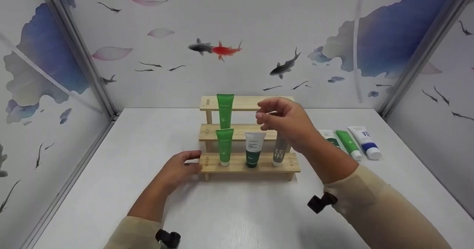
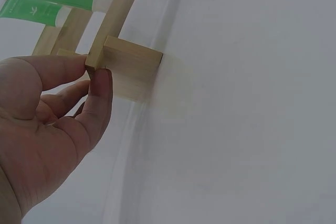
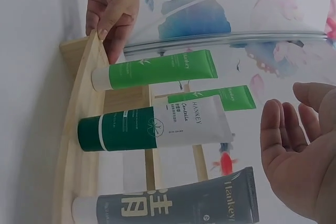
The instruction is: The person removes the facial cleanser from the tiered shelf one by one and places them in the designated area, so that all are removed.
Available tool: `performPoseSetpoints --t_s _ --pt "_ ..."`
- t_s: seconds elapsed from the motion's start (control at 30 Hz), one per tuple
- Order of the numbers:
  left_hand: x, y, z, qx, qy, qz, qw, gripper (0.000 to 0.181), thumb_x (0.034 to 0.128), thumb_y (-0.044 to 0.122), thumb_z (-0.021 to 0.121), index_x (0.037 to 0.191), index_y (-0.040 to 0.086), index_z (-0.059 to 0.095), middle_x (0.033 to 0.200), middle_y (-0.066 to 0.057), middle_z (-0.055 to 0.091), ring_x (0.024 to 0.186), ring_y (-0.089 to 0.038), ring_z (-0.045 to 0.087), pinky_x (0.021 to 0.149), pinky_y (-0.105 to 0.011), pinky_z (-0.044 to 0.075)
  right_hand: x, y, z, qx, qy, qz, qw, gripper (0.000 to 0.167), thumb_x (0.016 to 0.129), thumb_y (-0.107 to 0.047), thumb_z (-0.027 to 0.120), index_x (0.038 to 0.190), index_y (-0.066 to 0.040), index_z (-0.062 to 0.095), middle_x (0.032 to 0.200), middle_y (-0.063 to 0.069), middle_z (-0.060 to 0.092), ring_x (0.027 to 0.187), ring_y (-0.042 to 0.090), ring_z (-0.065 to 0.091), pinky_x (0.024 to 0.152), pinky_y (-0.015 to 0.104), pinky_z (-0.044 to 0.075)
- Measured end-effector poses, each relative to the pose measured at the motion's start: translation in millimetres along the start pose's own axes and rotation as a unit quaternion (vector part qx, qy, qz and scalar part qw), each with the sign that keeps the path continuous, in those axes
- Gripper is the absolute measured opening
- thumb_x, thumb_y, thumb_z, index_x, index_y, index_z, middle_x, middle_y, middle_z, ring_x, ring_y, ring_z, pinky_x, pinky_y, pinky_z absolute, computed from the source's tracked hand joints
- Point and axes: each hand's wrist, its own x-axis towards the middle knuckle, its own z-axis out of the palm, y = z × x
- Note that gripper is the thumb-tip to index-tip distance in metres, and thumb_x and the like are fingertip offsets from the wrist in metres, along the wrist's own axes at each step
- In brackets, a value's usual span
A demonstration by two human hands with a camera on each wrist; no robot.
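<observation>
A three-tier wooden rack [image 1: 235, 164] stands on the white table. Thumb and fingers of my left hand [image 1: 179, 169] pinch the left end of its lowest tier, as the left wrist view shows. On that tier stand a green tube [image 1: 224, 147], a white and dark green tube [image 3: 157, 128] and a grey tube [image 3: 184, 203]. Behind them, another green tube [image 1: 225, 110] stands upright on the middle tier. My right hand [image 1: 290, 121] hovers above the rack's right side, fingers loosely bent, holding nothing. In the head view it partly covers the grey tube and the upper tiers.
Right of the rack, three tubes lie on the table [image 1: 237, 212]: a white and dark green one [image 1: 327, 135] partly behind my right forearm, a green one [image 1: 347, 143] and a white and blue one [image 1: 364, 142]. Printed panels [image 1: 237, 19] enclose the back and sides.
</observation>
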Motion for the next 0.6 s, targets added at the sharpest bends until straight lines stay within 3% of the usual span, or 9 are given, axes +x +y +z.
performPoseSetpoints --t_s 0.3,0.43,0.6 --pt "-0.5 -0.3 1.2 -0.032 -0.005 0.004 0.9995 0.057 0.0986 0.009 0.071 0.154 0.008 0.057 0.162 -0.013 0.053 0.142 -0.033 0.060 0.108 -0.041 0.056 38.7 -5 15 0.005 -0.030 0.030 0.9991 0.041 0.098 -0.015 0.077 0.137 -0.011 0.066 0.134 0.012 0.067 0.120 0.024 0.072 0.100 0.033 0.062" --pt "-0.1 -0.5 1.7 -0.035 -0.002 0.002 0.9994 0.056 0.0984 0.008 0.071 0.153 0.008 0.058 0.161 -0.013 0.054 0.142 -0.033 0.060 0.108 -0.041 0.056 49.9 -6 22 0.002 -0.043 0.058 0.9974 0.042 0.099 -0.016 0.077 0.139 -0.012 0.065 0.134 0.010 0.066 0.126 0.026 0.070 0.104 0.035 0.061" --pt "0.7 -0.8 0.9 -0.026 -0.001 0.003 0.9996 0.056 0.0988 0.009 0.072 0.153 0.009 0.058 0.161 -0.012 0.055 0.142 -0.032 0.060 0.109 -0.042 0.056 59.4 -9 28 -0.007 -0.030 0.081 0.9963 0.041 0.098 -0.017 0.079 0.137 -0.016 0.067 0.133 0.008 0.068 0.124 0.024 0.071 0.105 0.037 0.061"
